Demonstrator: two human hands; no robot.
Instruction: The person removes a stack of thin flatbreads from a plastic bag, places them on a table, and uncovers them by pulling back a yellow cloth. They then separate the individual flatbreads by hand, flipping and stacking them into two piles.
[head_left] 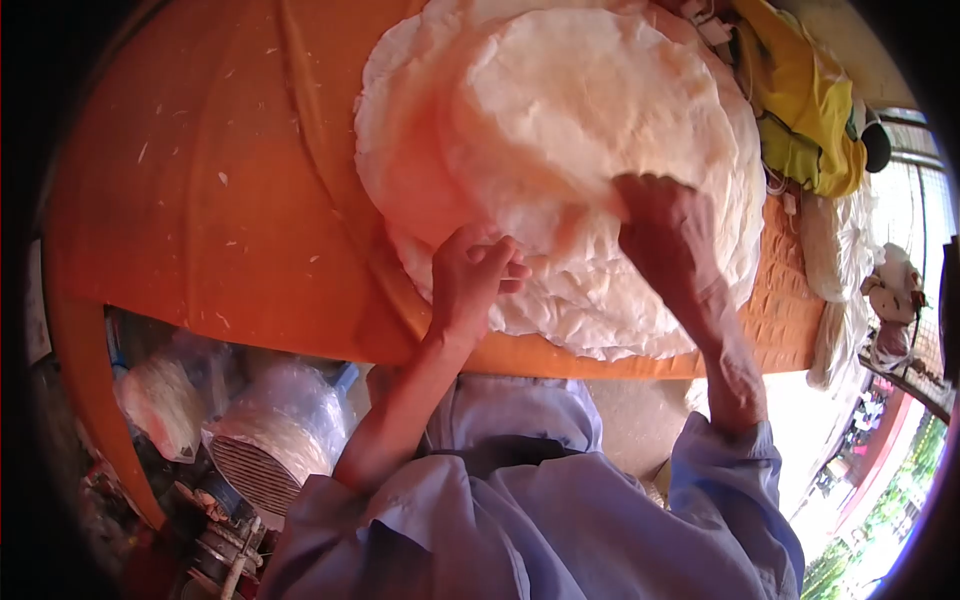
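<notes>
A large, roughly round stack of thin white sheets, soft and wrinkled at the rim, covers the right part of the orange tabletop. My left hand is closed at the near left of the stack, fingers curled in around a bit of the top sheet. Further right, my right hand makes a fist over the stack, knuckles up, gripping the sheet's edge. Between both hands the white material looks drawn out and blurred. The fingertips of my right hand are hidden beneath the fist.
The orange tabletop carries small white scraps. Yellow cloth lies at the right back beside a clear plastic bag. Below the near edge stand a plastic-wrapped, ribbed round object and other wrapped items. Daylight enters from the right.
</notes>
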